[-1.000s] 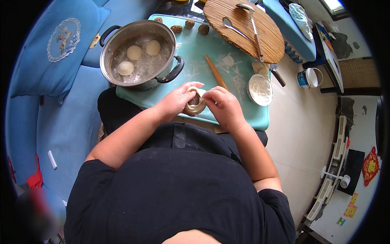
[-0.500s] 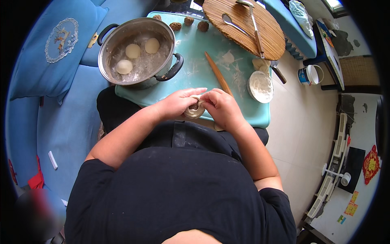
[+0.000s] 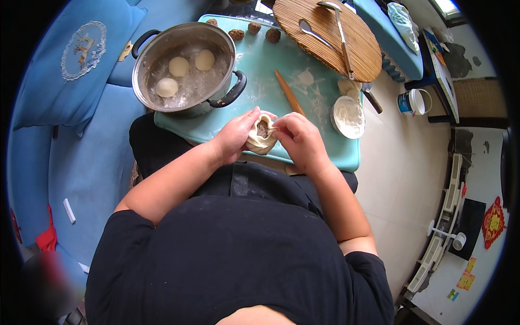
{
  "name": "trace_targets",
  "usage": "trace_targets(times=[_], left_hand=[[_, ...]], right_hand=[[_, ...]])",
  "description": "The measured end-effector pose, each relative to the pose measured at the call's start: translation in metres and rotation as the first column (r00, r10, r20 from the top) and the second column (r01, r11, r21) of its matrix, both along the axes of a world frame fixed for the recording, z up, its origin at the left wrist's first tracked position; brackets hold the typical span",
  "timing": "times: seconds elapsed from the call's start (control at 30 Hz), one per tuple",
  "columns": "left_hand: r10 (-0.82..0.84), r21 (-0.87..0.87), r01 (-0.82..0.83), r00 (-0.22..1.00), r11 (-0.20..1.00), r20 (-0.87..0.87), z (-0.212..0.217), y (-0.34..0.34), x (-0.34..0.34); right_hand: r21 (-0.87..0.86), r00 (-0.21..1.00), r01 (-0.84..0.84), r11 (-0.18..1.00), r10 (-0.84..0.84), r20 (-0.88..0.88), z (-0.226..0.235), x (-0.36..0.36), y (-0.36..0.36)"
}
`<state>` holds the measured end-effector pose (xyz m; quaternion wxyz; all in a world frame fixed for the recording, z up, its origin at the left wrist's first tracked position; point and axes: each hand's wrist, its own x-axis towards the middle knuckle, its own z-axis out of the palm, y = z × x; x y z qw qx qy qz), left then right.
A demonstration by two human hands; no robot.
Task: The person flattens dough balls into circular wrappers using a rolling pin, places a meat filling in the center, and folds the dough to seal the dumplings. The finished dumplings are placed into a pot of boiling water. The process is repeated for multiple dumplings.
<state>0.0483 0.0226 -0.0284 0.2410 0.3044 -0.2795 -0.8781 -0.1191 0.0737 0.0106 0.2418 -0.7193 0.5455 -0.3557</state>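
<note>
Dough wrapper (image 3: 260,142): pale, cupped round a dark filling, held between my two hands just above the near edge of the desk (image 3: 319,154).
Left hand (image 3: 236,134): I have its fingers curled around the wrapper's left side, closed on it.
Right hand (image 3: 298,138): its fingers pinch the wrapper's right rim, closed on it.
Pot (image 3: 184,67): steel, on the desk's left end, with three pale dough balls inside.
Rolling pin (image 3: 290,93): lies just beyond my hands.
Flour bowl (image 3: 348,116): to the right, near the right hand.
Filling balls (image 3: 254,30): brown, along the far edge.
</note>
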Motion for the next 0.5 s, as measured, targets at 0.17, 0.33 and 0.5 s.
trace_targets(times=[0.17,0.33,0.5], left_hand=[[-0.014,-0.088,0.020,0.998,0.996,0.067,0.000,-0.001,0.002],[-0.113,-0.137,0.130,0.986,0.982,0.123,-0.006,-0.006,0.004],[-0.030,0.106,0.020,0.995,0.994,0.095,0.023,-0.007,0.003]], right_hand=[[0.182,1.000,-0.002,0.983,-0.002,0.019,0.009,0.002,0.001],[0.027,0.994,-0.081,0.996,0.082,-0.078,0.003,0.001,0.002],[-0.037,0.999,0.039,0.999,-0.038,0.009,0.002,0.005,0.006]])
